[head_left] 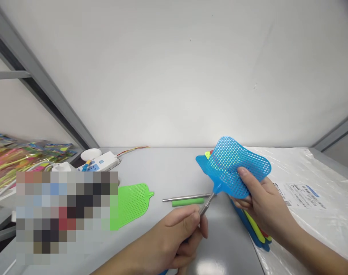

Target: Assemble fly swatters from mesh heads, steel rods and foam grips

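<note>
My right hand (260, 198) pinches the edge of a blue mesh fly swatter head (231, 164), thumb on its face. Closed around a metal telescopic rod (206, 206) is my left hand (182, 236); the rod's tip meets the neck of the blue head. Behind and below the blue head lie several more swatters (252, 225) in blue, yellow and red, partly hidden. On the table, left of my hands, rest a loose metal rod (185, 198) and a green handle grip (187, 202). A green swatter head (134, 200) lies farther left, its left part covered by a blurred patch.
A clear plastic bag with a printed label (303, 196) spreads over the right side of the grey table (162, 164). A white power strip (105, 162) and a white round object (90, 154) stand at back left. Packaged colourful items (21, 156) fill the far left.
</note>
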`<state>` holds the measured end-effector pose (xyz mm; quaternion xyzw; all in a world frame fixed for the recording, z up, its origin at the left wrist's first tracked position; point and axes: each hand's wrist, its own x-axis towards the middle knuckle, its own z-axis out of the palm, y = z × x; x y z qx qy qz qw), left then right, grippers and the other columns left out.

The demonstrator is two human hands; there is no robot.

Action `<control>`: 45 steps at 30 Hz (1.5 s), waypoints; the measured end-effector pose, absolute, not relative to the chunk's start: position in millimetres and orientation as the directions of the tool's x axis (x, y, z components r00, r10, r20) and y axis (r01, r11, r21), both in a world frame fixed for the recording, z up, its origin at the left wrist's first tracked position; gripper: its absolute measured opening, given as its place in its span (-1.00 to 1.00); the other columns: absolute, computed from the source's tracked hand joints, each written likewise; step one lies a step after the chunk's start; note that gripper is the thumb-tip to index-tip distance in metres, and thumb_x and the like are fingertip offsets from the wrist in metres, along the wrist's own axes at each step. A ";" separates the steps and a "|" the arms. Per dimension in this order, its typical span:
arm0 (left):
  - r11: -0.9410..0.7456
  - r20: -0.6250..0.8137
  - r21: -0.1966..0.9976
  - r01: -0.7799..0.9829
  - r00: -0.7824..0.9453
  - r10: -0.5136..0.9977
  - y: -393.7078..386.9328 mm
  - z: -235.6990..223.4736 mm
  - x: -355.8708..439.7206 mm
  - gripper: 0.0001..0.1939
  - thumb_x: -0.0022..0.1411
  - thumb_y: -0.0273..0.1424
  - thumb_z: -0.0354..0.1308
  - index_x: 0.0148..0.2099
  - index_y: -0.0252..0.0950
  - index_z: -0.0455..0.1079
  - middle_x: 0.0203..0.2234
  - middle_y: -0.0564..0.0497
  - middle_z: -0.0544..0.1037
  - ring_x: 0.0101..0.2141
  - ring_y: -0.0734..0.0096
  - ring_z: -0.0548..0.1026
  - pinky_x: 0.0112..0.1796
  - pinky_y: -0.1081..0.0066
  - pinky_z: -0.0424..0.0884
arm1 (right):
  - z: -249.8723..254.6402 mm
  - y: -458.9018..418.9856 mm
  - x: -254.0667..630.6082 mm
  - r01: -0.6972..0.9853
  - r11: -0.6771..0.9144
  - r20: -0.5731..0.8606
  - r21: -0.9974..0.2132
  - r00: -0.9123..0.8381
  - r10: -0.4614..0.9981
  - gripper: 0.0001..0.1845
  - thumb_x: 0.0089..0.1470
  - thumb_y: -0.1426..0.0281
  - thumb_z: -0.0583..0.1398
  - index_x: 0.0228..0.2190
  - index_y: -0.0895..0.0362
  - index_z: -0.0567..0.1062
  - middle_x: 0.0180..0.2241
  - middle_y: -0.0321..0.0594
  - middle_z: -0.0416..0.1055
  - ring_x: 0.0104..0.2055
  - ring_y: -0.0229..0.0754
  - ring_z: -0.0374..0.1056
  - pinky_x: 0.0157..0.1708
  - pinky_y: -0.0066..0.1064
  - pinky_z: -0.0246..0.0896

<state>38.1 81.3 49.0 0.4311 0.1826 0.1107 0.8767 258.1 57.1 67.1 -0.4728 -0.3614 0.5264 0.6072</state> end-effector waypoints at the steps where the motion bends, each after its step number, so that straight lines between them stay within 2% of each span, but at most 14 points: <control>1: 0.600 -0.227 0.799 -0.029 0.910 0.346 81.0 49.5 37.6 -0.69 0.42 -0.12 -0.11 -0.21 -0.23 0.26 -0.68 0.26 0.06 -0.77 0.70 -0.09 -0.74 0.70 0.10 | 67.0 55.8 257.3 -0.300 -0.003 -0.055 -0.954 0.165 0.985 -0.51 0.13 0.11 0.21 -0.56 0.05 0.06 -0.66 -0.52 -0.20 -0.64 -0.39 -0.27 -0.65 -0.48 -0.25; 4: 0.595 -0.250 0.804 -0.006 0.904 0.347 79.7 51.1 37.2 -0.68 0.40 -0.08 -0.08 -0.22 -0.22 0.25 -0.69 0.27 0.05 -0.77 0.69 -0.08 -0.73 0.70 0.11 | 66.9 52.5 255.7 -0.319 -0.001 -0.046 -0.948 0.133 0.990 -0.55 0.15 0.13 0.20 -0.54 0.04 0.08 -0.68 -0.52 -0.19 -0.65 -0.39 -0.25 -0.66 -0.49 -0.25; 9: 0.583 -0.306 0.811 0.043 0.881 0.361 78.8 57.2 37.2 -0.67 0.39 -0.04 -0.10 -0.24 -0.18 0.22 -0.71 0.27 0.06 -0.78 0.65 -0.10 -0.80 0.68 -0.04 | 67.6 50.4 254.6 -0.350 -0.004 -0.048 -0.937 0.116 0.992 -0.57 0.16 0.15 0.20 -0.52 0.03 0.10 -0.68 -0.54 -0.19 -0.67 -0.40 -0.27 -0.68 -0.50 -0.26; 13: 0.562 -0.305 0.826 0.055 0.881 0.362 80.2 60.8 36.8 -0.65 0.36 -0.02 -0.06 -0.26 -0.20 0.23 -0.72 0.28 0.06 -0.79 0.67 -0.09 -0.79 0.69 0.03 | 70.3 50.2 253.0 -0.358 0.001 -0.037 -0.934 0.098 0.995 -0.57 0.16 0.14 0.20 -0.53 0.04 0.10 -0.69 -0.55 -0.20 -0.68 -0.41 -0.27 -0.69 -0.51 -0.26; 17: 0.566 -0.265 0.825 0.002 0.885 0.382 81.5 59.9 38.4 -0.68 0.40 -0.10 -0.08 -0.24 -0.22 0.27 -0.74 0.29 0.07 -0.82 0.71 -0.08 -0.77 0.68 0.10 | 72.0 52.8 252.7 -0.351 -0.031 -0.059 -0.936 0.069 0.996 -0.55 0.17 0.14 0.19 -0.54 0.05 0.07 -0.70 -0.57 -0.22 -0.68 -0.42 -0.30 -0.68 -0.52 -0.29; 21: 0.604 -0.300 0.797 0.012 0.876 0.378 82.9 62.1 38.9 -0.75 0.42 -0.23 -0.14 -0.17 -0.21 0.29 -0.74 0.28 0.13 -0.85 0.71 -0.04 -0.78 0.67 0.10 | 70.9 54.0 253.0 -0.346 -0.096 -0.103 -0.933 0.003 0.995 -0.53 0.15 0.14 0.21 -0.55 0.05 0.06 -0.71 -0.59 -0.21 -0.69 -0.44 -0.33 -0.69 -0.52 -0.29; 25: 0.613 -0.282 0.790 0.024 0.901 0.328 84.6 63.7 38.9 -0.76 0.40 -0.25 -0.15 -0.17 -0.24 0.28 -0.73 0.27 0.17 -0.85 0.70 -0.01 -0.78 0.65 0.15 | 70.3 50.6 249.5 -0.290 -0.195 -0.158 -0.937 -0.146 0.977 -0.51 0.12 0.10 0.22 -0.57 0.05 0.08 -0.72 -0.57 -0.16 -0.69 -0.43 -0.26 -0.68 -0.50 -0.24; 28: 0.590 -0.225 0.807 0.003 0.926 0.304 84.3 62.9 39.4 -0.73 0.41 -0.26 -0.19 -0.19 -0.26 0.27 -0.72 0.26 0.20 -0.85 0.70 0.02 -0.77 0.63 0.19 | 74.0 46.3 243.0 -0.144 -0.243 -0.214 -0.959 -0.195 0.957 -0.49 0.10 0.06 0.22 -0.60 0.07 0.12 -0.71 -0.52 -0.08 -0.68 -0.41 -0.16 -0.66 -0.48 -0.18; 32: 0.534 -0.217 0.846 0.010 0.919 0.328 76.7 67.5 42.0 -0.73 0.43 -0.22 -0.18 -0.18 -0.24 0.25 -0.68 0.26 0.20 -0.83 0.72 -0.02 -0.79 0.67 0.13 | 85.1 36.7 232.2 0.178 -0.091 -0.120 -0.980 -0.157 0.980 -0.55 0.13 0.09 0.21 -0.61 0.11 0.31 -0.62 -0.39 0.17 -0.56 -0.34 0.10 -0.49 -0.44 0.06; 35: 0.487 -0.227 0.873 0.040 0.915 0.332 63.0 75.3 46.7 -0.73 0.44 -0.21 -0.20 -0.18 -0.22 0.23 -0.72 0.28 0.14 -0.82 0.69 -0.06 -0.79 0.68 0.13 | 93.0 23.3 226.5 0.256 0.039 -0.002 -0.966 -0.156 0.988 -0.47 0.22 0.11 0.11 -0.70 0.11 0.30 -0.60 -0.33 0.26 -0.47 -0.30 0.21 -0.32 -0.42 0.15; 37: 0.463 -0.230 0.886 0.039 0.903 0.363 50.5 79.7 49.7 -0.73 0.45 -0.20 -0.20 -0.19 -0.21 0.22 -0.73 0.29 0.09 -0.80 0.67 -0.08 -0.77 0.68 0.15 | 95.0 11.1 224.9 0.300 0.077 0.051 -0.951 -0.094 0.994 -0.47 0.22 0.13 0.10 -0.71 0.09 0.28 -0.61 -0.33 0.26 -0.47 -0.28 0.23 -0.31 -0.40 0.16; 39: 0.450 -0.234 0.892 0.033 0.886 0.400 36.4 81.9 51.0 -0.72 0.44 -0.20 -0.19 -0.22 -0.21 0.22 -0.73 0.29 0.05 -0.79 0.66 -0.08 -0.75 0.68 0.16 | 93.3 -2.3 225.6 0.343 0.085 0.093 -0.935 0.007 0.996 -0.57 0.16 0.14 0.16 -0.64 0.08 0.29 -0.59 -0.35 0.25 -0.47 -0.27 0.22 -0.35 -0.39 0.16; 42: 0.465 -0.263 0.884 0.053 0.879 0.399 13.6 80.0 48.3 -0.71 0.44 -0.18 -0.18 -0.28 -0.21 0.18 -0.72 0.28 0.05 -0.78 0.67 -0.07 -0.73 0.67 0.18 | 86.8 -19.7 232.4 0.329 0.050 0.095 -0.943 0.121 0.988 -0.61 0.09 0.14 0.24 -0.59 0.07 0.26 -0.61 -0.38 0.19 -0.53 -0.28 0.15 -0.48 -0.40 0.10; 45: 0.547 -0.292 0.834 0.068 0.897 0.333 -12.2 72.5 39.3 -0.70 0.44 -0.17 -0.21 -0.29 -0.20 0.15 -0.72 0.29 0.05 -0.80 0.68 -0.11 -0.73 0.67 0.15 | 83.1 -31.4 247.2 0.134 0.033 0.054 -0.990 0.153 0.987 -0.57 0.09 0.16 0.25 -0.59 0.07 0.20 -0.67 -0.43 0.09 -0.62 -0.34 0.03 -0.61 -0.42 -0.04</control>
